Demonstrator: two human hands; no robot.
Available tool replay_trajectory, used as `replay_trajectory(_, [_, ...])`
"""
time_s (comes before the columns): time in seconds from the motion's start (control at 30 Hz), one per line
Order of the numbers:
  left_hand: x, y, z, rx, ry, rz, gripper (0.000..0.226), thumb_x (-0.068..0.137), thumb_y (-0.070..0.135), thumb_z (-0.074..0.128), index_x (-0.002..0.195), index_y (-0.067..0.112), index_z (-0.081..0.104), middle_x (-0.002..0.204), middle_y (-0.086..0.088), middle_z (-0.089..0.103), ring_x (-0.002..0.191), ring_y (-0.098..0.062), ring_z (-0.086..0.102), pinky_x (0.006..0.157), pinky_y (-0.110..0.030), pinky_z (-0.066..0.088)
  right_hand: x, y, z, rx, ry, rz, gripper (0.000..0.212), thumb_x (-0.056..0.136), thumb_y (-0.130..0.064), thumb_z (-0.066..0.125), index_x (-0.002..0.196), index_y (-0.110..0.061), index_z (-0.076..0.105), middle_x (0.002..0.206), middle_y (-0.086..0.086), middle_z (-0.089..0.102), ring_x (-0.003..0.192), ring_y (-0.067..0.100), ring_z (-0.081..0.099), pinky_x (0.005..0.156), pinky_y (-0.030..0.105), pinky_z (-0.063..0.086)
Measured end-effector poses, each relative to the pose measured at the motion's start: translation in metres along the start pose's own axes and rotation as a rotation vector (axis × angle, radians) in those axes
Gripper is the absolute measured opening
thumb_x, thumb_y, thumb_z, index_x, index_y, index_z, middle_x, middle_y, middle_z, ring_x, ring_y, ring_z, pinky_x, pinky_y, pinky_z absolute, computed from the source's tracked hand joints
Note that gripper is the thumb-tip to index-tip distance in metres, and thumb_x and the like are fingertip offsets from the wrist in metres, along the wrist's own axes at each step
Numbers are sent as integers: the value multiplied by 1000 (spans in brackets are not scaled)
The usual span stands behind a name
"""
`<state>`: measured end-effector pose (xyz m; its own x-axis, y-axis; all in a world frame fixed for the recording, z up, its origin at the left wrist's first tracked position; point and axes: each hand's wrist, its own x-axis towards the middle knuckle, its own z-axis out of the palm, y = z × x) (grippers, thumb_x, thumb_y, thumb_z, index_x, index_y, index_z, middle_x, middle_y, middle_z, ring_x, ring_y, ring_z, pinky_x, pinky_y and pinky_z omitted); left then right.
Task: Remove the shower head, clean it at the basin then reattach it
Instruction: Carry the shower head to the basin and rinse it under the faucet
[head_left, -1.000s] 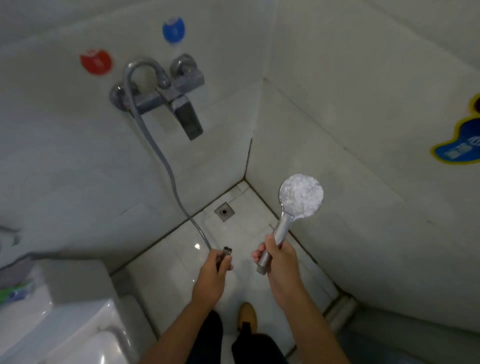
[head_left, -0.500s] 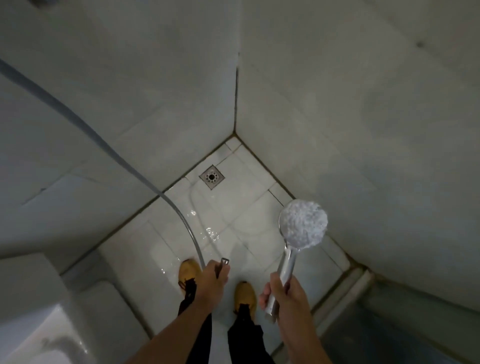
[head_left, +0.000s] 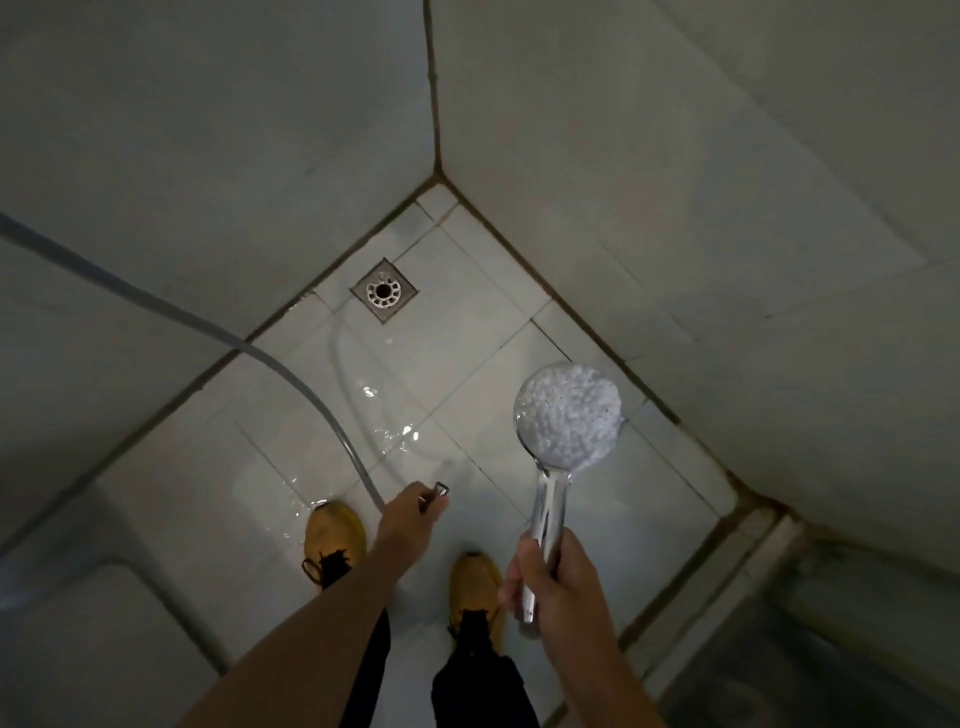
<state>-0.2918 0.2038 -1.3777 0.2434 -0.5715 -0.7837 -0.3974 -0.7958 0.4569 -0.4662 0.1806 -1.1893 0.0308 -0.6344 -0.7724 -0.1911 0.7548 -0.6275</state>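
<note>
As view tilts, hands (head_left: 410, 514) lower.

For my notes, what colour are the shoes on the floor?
Mustard yellow shoes with dark laces, head view.

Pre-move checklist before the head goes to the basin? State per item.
1. Shower head off the hose: ok, the two are apart.
2. Right hand grips the head's handle: ok.
3. Left hand holds the hose end: ok, metal fitting shows past the fingers.
4. Floor dry underfoot: not ok, water glistens near the shoes.
5. Head's face clean: not ok, white crust covers it.
6. Basin in reach: cannot tell, not in view.
</note>
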Motion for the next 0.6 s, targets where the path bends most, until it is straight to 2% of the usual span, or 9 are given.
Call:
replay_trajectory(0.13, [42, -19, 32, 143, -24, 16, 22, 93, 35, 59, 88, 14, 56, 78, 0, 57, 67, -12, 51, 53, -21, 34, 31, 38, -7, 14, -11, 2, 13, 99, -10, 49, 90, -1, 51, 56, 6, 59, 50, 20, 57, 47, 25, 43])
replay_trajectory(0.27, [80, -36, 66, 294, 30, 28, 29, 93, 38, 57, 100, 10, 59, 92, -8, 63, 84, -22, 59, 69, -31, 47, 55, 69, -17, -55, -2, 14, 15, 99, -15, 51, 90, -3, 51, 57, 10, 63, 50, 19, 56, 54, 30, 45])
replay_trajectory(0.43, [117, -44, 95, 532, 100, 46, 36, 92, 44, 54, 108, 13, 61, 105, -7, 60, 99, -25, 59, 83, -35, 48, 78, 93, -31, -95, 38, 16, 23, 94, -32, 56, 91, -9, 54, 63, 18, 65, 55, 28, 59, 57, 38, 49])
replay_trajectory(0.5, [129, -51, 104, 604, 120, 57, 36, 91, 44, 55, 112, 16, 61, 110, -6, 57, 104, -23, 57, 86, -35, 46, 84, 100, -38, -83, 58, 6, 17, 95, -27, 56, 91, -10, 55, 60, 15, 64, 57, 34, 61, 55, 38, 48])
replay_trajectory(0.6, [145, -59, 117, 625, 151, 61, 38, 91, 42, 56, 120, 16, 57, 117, -6, 52, 109, -23, 53, 89, -34, 47, 91, 106, -47, -74, 56, -9, 6, 96, -14, 54, 92, -9, 55, 56, 12, 64, 55, 35, 60, 49, 33, 44])
